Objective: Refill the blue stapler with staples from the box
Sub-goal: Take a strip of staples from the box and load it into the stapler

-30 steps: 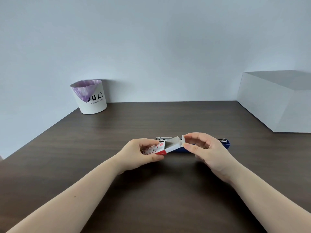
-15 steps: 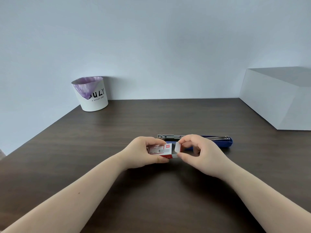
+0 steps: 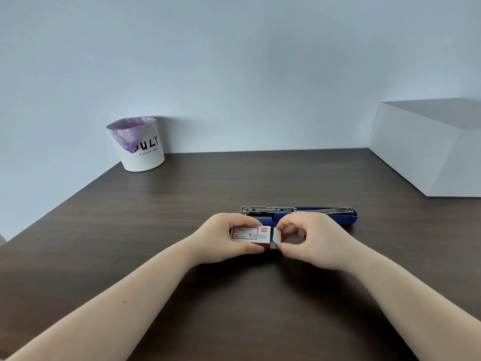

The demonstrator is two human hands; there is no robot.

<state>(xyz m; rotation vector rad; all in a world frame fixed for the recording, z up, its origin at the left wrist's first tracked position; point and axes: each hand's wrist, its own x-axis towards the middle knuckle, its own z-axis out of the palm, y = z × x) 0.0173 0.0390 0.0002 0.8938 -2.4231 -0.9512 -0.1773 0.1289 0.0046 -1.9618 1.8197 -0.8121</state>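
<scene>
A small red and white staple box is held just above the dark wooden table, near its middle. My left hand grips the box's left part. My right hand pinches the open right end of the box, fingertips on the white flap and a grey strip showing at the opening. Just behind both hands lies the blue stapler, opened out flat, its metal staple channel facing up and running left to right. My hands hide part of its near edge.
A white bin with a purple liner stands at the table's far left corner against the wall. A large white box sits at the far right.
The box has come down and toward me, from tilted in front of the stapler to level. Its flap is folded closer to the end, and my right fingers now pinch there.
</scene>
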